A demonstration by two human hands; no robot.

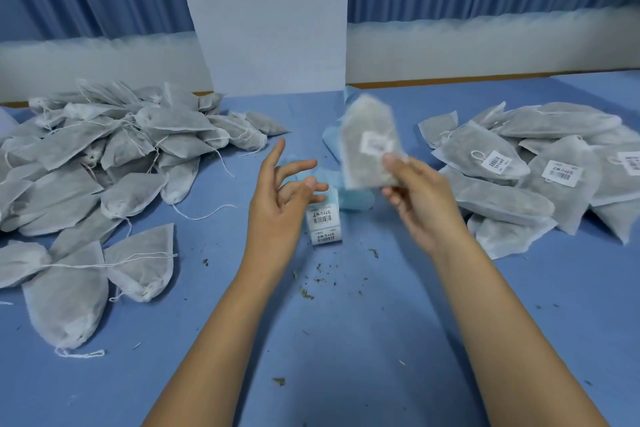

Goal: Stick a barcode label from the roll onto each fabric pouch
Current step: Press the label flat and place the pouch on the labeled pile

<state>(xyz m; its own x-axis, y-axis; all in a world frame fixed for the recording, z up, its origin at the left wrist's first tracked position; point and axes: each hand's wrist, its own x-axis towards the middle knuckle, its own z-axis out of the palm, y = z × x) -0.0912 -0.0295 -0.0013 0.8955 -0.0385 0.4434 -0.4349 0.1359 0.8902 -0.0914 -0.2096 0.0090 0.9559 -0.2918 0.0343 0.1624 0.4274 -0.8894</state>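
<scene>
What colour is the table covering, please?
The table covering is blue; the head view shows it best.

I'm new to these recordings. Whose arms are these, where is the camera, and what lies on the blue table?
No machine here: a person works with bare hands, and the one picture comes from a camera worn on their head, looking down. The right hand holds a fabric pouch that carries a white label, blurred. The left hand is open and empty, close to the label roll lying on the table. The left pile has pouches with no labels showing; the right pile has pouches with barcode labels. Blue backing paper and dark crumbs lie in between.
</scene>
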